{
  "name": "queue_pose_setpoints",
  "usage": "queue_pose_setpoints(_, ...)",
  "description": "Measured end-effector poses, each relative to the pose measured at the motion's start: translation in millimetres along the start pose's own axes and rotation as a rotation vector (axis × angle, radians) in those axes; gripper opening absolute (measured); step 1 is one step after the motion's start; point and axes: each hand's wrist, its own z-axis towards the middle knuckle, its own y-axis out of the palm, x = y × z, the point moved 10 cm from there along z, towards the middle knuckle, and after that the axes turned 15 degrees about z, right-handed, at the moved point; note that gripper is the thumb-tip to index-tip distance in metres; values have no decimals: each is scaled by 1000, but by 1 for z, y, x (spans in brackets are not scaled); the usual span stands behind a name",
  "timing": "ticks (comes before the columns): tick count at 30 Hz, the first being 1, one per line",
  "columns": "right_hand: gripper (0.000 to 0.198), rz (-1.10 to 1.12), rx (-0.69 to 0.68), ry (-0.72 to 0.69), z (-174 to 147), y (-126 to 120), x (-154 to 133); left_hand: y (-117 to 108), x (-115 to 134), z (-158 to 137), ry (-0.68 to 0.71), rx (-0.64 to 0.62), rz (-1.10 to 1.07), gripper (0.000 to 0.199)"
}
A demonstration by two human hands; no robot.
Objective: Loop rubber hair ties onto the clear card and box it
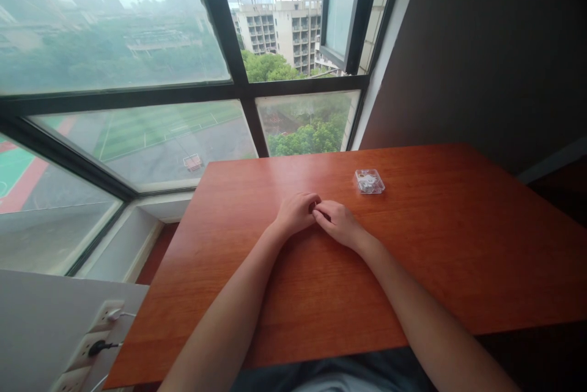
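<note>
Both hands meet over the middle of the reddish-brown wooden table (238,245), their fingertips together. My left hand (297,211) is closed, its fingers curled inward. My right hand (338,221) is closed too, thumb and forefinger pinched against the left fingers. A tiny pale bit shows between the fingertips, too small to name; the fingers hide the rest. Beyond my right hand, apart from it, a small clear plastic box (369,181) lies on the table with small whitish pieces inside.
A dark-framed window (247,89) runs along the far and left sides, with one pane (342,7) swung outward. A dark wall (481,55) rises at the right. Wall sockets (94,343) with plugs and cables sit below the table's left edge.
</note>
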Motion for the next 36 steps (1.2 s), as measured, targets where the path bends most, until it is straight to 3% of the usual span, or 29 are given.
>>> queue_pose_setpoints(14,14,16,21,11,2,-2,3,2,14,1,43,-35,175,17)
queue_pose_setpoints(36,17,17,-7,26,1,-2,-2,0,1,-2,-22,-71,5,24)
